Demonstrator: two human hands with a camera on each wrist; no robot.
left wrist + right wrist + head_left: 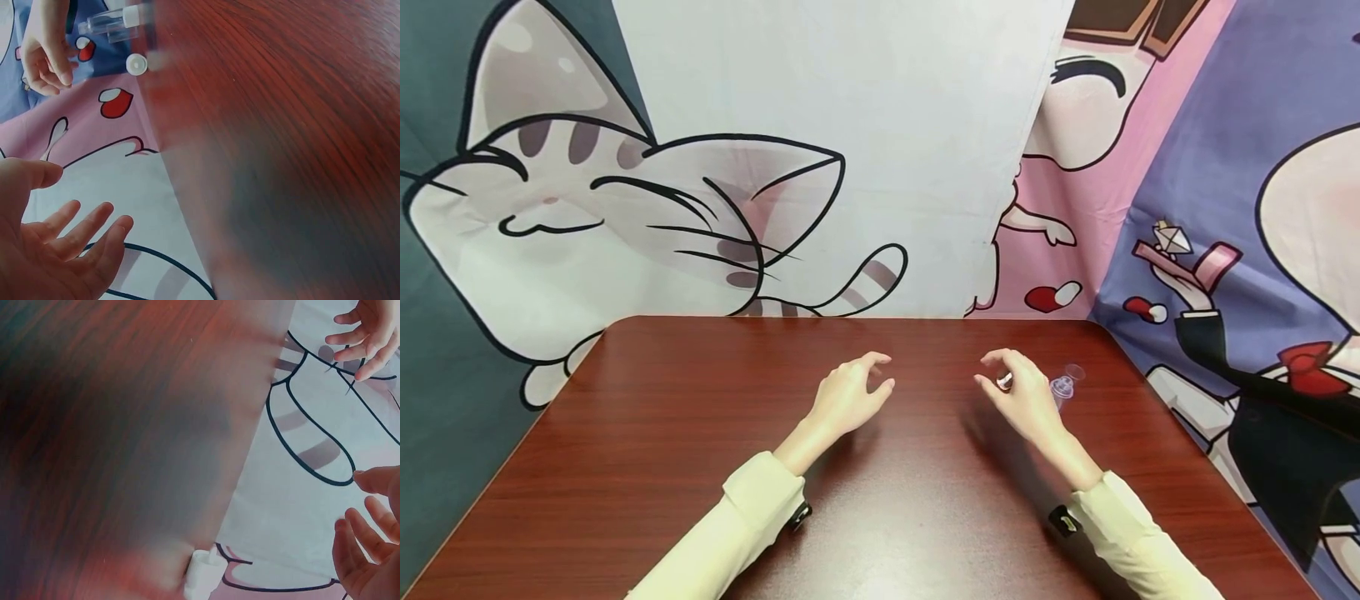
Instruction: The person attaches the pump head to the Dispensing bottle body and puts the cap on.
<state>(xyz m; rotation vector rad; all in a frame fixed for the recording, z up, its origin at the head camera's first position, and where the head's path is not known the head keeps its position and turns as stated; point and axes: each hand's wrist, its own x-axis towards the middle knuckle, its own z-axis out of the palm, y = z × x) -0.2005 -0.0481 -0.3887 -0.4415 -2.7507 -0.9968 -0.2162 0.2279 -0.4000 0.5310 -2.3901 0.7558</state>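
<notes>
My left hand [850, 393] hovers over the middle of the table, its fingers loosely bent and nothing in them. Opposite it, my right hand [1021, 398] is held over the table's right part, thumb and fingers apart. A small white cap-like piece [1004, 382] shows through the gap between the right thumb and fingers; the right wrist view has this white piece [205, 572] standing on the table, below the hand. Just right of the right hand is a small clear bottle [1062, 389], partly hidden by it. In the left wrist view the clear bottle [106, 24] stands upright.
The brown wooden table [700, 375] ends at a far edge against a cloth backdrop [850, 83] printed with a cat and cartoon figures. A clear round piece [1074, 372] lies beside the bottle. Dark wrist devices [1063, 521] sit at both cuffs.
</notes>
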